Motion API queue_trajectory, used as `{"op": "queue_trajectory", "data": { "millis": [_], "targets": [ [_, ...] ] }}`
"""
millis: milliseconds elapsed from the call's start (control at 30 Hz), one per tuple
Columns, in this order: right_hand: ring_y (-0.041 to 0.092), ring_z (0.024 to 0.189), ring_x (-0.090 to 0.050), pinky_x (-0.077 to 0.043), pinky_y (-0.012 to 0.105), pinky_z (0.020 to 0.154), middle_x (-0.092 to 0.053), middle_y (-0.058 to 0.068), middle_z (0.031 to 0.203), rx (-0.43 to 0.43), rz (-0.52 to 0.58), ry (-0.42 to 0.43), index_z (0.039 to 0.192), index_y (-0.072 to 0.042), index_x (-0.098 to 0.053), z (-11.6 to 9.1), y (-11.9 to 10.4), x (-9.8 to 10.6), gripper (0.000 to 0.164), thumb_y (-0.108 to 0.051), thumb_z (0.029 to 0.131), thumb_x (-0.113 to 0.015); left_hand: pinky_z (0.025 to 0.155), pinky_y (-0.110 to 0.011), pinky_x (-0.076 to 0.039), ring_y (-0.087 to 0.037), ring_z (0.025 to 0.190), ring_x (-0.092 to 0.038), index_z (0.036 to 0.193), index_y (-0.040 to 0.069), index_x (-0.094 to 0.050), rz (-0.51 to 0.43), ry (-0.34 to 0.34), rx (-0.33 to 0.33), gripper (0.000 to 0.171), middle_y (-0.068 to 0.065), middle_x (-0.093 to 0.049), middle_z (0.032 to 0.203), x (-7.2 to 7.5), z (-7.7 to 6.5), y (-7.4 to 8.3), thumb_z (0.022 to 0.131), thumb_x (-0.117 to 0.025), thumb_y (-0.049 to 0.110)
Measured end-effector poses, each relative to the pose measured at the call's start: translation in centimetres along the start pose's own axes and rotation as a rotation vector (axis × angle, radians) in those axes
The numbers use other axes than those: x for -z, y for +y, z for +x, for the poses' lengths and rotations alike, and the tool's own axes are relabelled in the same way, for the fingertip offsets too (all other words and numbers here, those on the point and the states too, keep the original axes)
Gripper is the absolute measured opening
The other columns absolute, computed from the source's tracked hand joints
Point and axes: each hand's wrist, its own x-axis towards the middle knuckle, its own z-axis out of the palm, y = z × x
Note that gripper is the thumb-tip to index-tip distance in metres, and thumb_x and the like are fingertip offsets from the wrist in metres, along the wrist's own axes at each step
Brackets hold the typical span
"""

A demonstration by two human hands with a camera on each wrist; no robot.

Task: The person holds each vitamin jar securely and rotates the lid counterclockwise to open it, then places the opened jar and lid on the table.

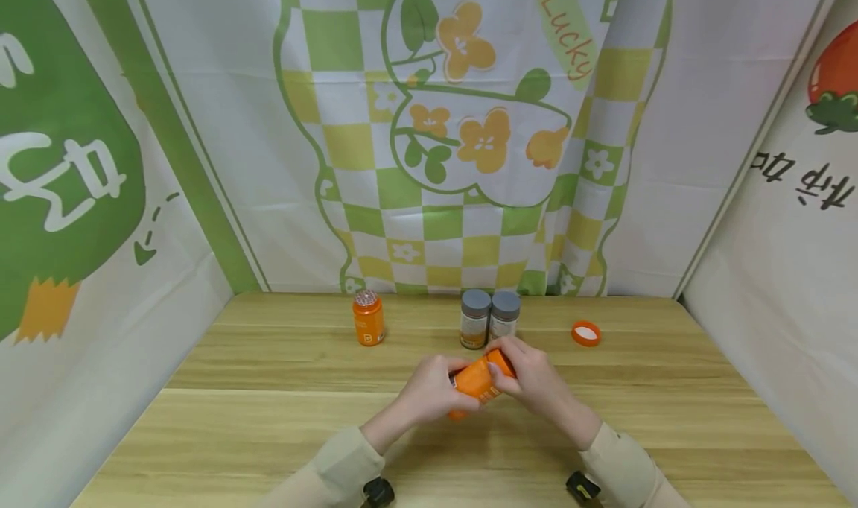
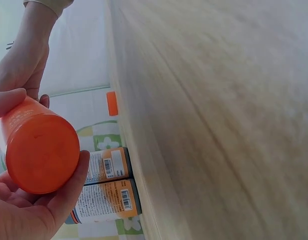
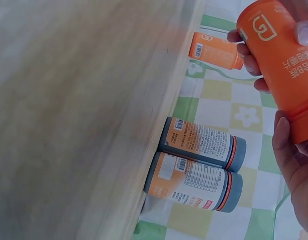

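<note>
An orange bottle (image 1: 474,380) is held tilted above the front middle of the table between both hands. My left hand (image 1: 429,395) grips its body, the thumb and fingers wrapped round opposite sides. Up at the other end, my right hand (image 1: 539,385) grips the orange cap (image 3: 304,125) with thumb and fingers; the cap is on the bottle. In the left wrist view the bottle's round base (image 2: 43,154) faces the camera. White lettering shows on its side in the right wrist view.
Farther back on the wooden table (image 1: 268,418) stands another orange bottle (image 1: 369,323), capless, with a speckled silvery top. Two grey-lidded bottles (image 1: 474,322) stand side by side just behind my hands. A loose orange cap (image 1: 586,334), white inside, lies to the right. Printed curtains enclose the table.
</note>
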Motion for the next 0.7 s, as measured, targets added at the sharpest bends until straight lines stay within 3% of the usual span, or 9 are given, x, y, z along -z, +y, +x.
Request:
{"op": "queue_trajectory", "data": {
  "millis": [400,700],
  "targets": [
    [0.007,0.066,-0.054,-0.045,0.016,0.058,-0.061,-0.001,0.094,0.093,0.022,0.026,0.103,-0.011,-0.060,0.03,-0.10,0.27,0.019,-0.022,0.087,-0.060,0.058,-0.022,-0.048,-0.005,0.064,-0.056,0.090,0.017,-0.070,-0.077,-0.051,-0.002,0.028,0.008,-0.065,0.076,0.44,-0.18,0.05,0.064,-0.077,0.022],
    [0.005,0.066,-0.053,-0.045,0.014,0.058,-0.062,-0.001,0.094,0.107,0.056,0.017,0.104,-0.010,-0.060,-0.04,-0.29,0.34,0.019,-0.023,0.090,-0.059,0.059,-0.022,-0.049,-0.004,0.065,-0.057,0.092,0.016,-0.070,-0.091,-0.060,-0.004,0.030,0.007,-0.066,0.077,0.36,-0.41,0.04,0.063,-0.076,0.021]
  ]
}}
